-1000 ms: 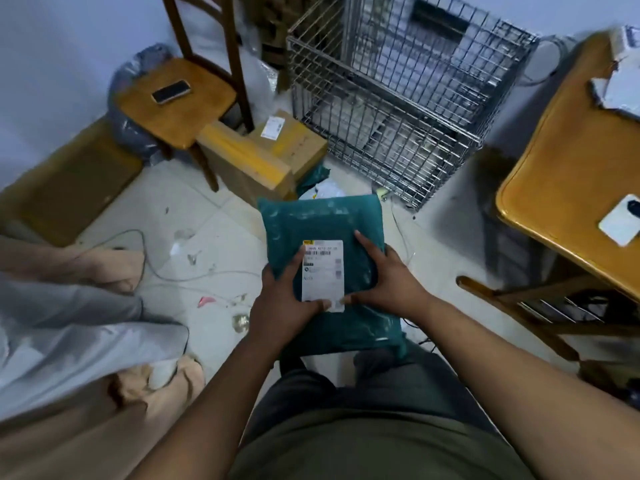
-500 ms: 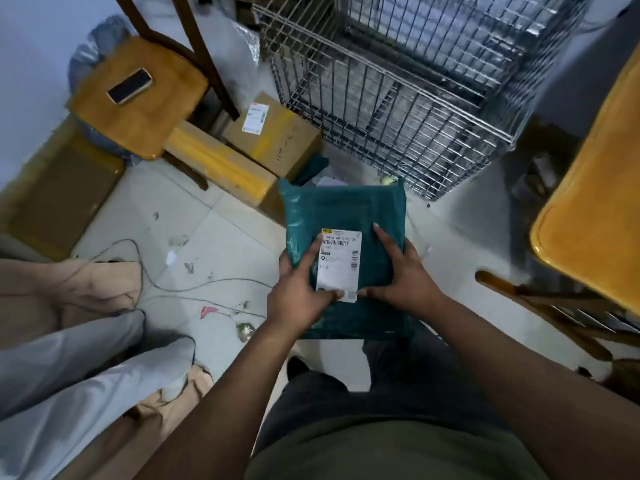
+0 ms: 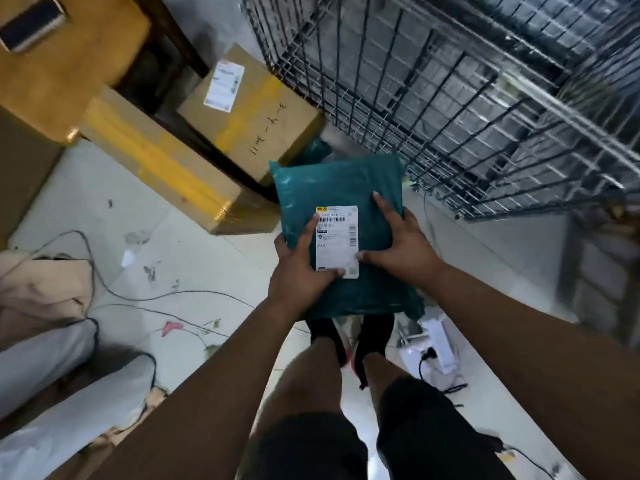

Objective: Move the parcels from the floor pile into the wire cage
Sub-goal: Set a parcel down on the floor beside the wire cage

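I hold a teal plastic mailer parcel [image 3: 341,199] with a white shipping label in front of me, above the floor. My left hand [image 3: 299,271] grips its near left edge, thumb on the label. My right hand [image 3: 401,244] grips its right side, thumb touching the label's right edge. The wire cage [image 3: 467,98] stands just beyond and to the right of the parcel, its near wall of bars facing me. Two cardboard box parcels lie on the floor to the left: a long one with yellow tape [image 3: 156,164] and a squarer one with a label [image 3: 249,112].
A wooden chair [image 3: 72,64] with a phone [image 3: 29,27] on its seat stands at upper left. Cables [image 3: 138,299] trail over the tiled floor. A white power strip [image 3: 438,344] lies by my feet. Another person's grey-trousered legs [image 3: 52,393] are at lower left.
I have stood up and moved closer to the cage, carrying the teal parcel forward with both hands. The cage and boxes now look larger and nearer.
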### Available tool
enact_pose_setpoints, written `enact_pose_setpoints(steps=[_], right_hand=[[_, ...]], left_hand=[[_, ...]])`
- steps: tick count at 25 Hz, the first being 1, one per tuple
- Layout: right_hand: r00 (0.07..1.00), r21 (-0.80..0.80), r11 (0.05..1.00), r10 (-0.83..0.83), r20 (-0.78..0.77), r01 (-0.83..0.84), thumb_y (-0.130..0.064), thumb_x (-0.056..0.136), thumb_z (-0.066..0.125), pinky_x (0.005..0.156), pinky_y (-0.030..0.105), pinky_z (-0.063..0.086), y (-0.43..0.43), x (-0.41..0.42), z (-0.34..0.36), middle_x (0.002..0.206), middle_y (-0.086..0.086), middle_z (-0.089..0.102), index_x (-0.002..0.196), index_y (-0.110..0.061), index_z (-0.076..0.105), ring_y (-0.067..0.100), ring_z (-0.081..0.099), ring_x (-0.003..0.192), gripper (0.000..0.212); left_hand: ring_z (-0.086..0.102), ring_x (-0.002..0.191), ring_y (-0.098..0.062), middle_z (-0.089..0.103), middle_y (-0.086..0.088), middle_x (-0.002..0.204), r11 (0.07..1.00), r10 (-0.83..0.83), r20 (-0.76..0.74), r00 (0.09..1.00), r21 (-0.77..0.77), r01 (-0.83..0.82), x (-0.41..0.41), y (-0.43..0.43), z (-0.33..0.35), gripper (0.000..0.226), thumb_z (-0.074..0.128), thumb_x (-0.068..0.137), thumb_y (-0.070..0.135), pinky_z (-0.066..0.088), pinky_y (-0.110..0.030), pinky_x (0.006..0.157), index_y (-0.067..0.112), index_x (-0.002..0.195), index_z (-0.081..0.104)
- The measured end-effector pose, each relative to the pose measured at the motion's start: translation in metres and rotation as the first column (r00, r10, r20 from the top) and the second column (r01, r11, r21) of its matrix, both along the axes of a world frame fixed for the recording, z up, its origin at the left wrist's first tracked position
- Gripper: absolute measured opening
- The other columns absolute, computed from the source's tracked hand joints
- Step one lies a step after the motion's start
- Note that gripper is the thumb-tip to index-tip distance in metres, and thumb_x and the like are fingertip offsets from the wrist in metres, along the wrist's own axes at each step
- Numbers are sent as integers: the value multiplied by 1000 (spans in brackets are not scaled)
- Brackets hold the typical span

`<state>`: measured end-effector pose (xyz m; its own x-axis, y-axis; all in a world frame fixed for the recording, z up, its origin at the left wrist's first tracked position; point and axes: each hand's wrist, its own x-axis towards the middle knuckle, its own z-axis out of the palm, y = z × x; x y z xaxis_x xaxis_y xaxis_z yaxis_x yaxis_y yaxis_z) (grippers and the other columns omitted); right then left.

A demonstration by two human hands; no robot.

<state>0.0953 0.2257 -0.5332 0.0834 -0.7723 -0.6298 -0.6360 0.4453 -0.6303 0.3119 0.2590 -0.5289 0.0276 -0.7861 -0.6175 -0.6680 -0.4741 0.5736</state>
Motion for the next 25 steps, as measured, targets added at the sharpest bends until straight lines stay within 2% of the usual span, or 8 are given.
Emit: enact_pose_setpoints(steps=[3, 6, 9, 11, 15, 18, 23, 25], right_hand=[[1000, 36, 999, 13, 13, -14, -42, 78, 85, 118, 34, 30, -33, -1, -89, 163, 9, 21, 159, -51, 9, 30, 31, 148, 111], [997, 82, 995, -60, 53, 55, -42, 75, 88, 114, 24, 26, -59, -1, -180, 164, 2, 25, 160, -48, 12, 23, 31, 148, 113], [985, 94, 985, -150, 80, 143, -55, 64, 89, 121, 37, 33, -72, 4, -244, 162, -2, 30, 158, -50, 16, 20, 37, 146, 119], [978, 70, 981, -186, 91, 180, -55, 64, 86, 120, 39, 35, -73, 9, -277, 161, -2, 30, 159, -49, 17, 18, 36, 146, 117], [973, 3, 983, -184, 143, 185, -42, 71, 83, 121, 38, 34, -80, 25, -309, 160, -1, 30, 158, -52, 14, 17, 33, 147, 112], [974, -27, 980, -191, 121, 195, -45, 72, 81, 118, 32, 33, -89, 29, -315, 161, 1, 30, 158, -52, 12, 18, 34, 146, 111], [984, -38, 988, -147, 102, 152, -49, 72, 78, 119, 41, 37, -96, 29, -310, 159, 4, 32, 159, -51, 8, 23, 37, 144, 112], [985, -37, 989, -141, 98, 145, -41, 79, 82, 117, 34, 34, -97, 27, -309, 158, 8, 29, 159, -50, 8, 25, 36, 144, 109]], left_hand=[[51, 137, -32, 15, -10, 159, 999, 6, 6, 1000, 52, -7, -1, -25, -84, 110, 88, 75, 40, 42, -37, 112, 60, 156, 15], [42, 144, -33, 12, -13, 162, 996, -26, -3, 1000, 87, 26, 2, -54, -167, 111, 88, 75, 40, 35, -38, 118, 56, 159, 16], [36, 150, -32, 9, -14, 167, 993, -105, 34, 994, 56, 103, 12, -84, -228, 113, 89, 73, 43, 35, -40, 121, 55, 159, 16], [39, 148, -32, 7, -12, 168, 990, -139, 60, 988, 26, 138, 18, -97, -259, 114, 90, 72, 41, 38, -40, 119, 56, 158, 17], [44, 142, -40, 7, -16, 165, 982, -171, 123, 978, -59, 179, 32, -109, -290, 115, 88, 73, 37, 41, -41, 116, 59, 157, 12], [43, 142, -42, 9, -19, 164, 980, -176, 117, 977, -75, 186, 33, -114, -294, 116, 89, 75, 36, 40, -41, 117, 59, 158, 11], [41, 143, -41, 13, -15, 163, 979, -183, 104, 978, -70, 191, 36, -119, -292, 115, 88, 77, 37, 41, -44, 117, 63, 156, 9], [40, 145, -39, 12, -15, 163, 983, -156, 102, 982, -83, 165, 36, -116, -292, 114, 88, 77, 34, 40, -43, 118, 63, 156, 11]])
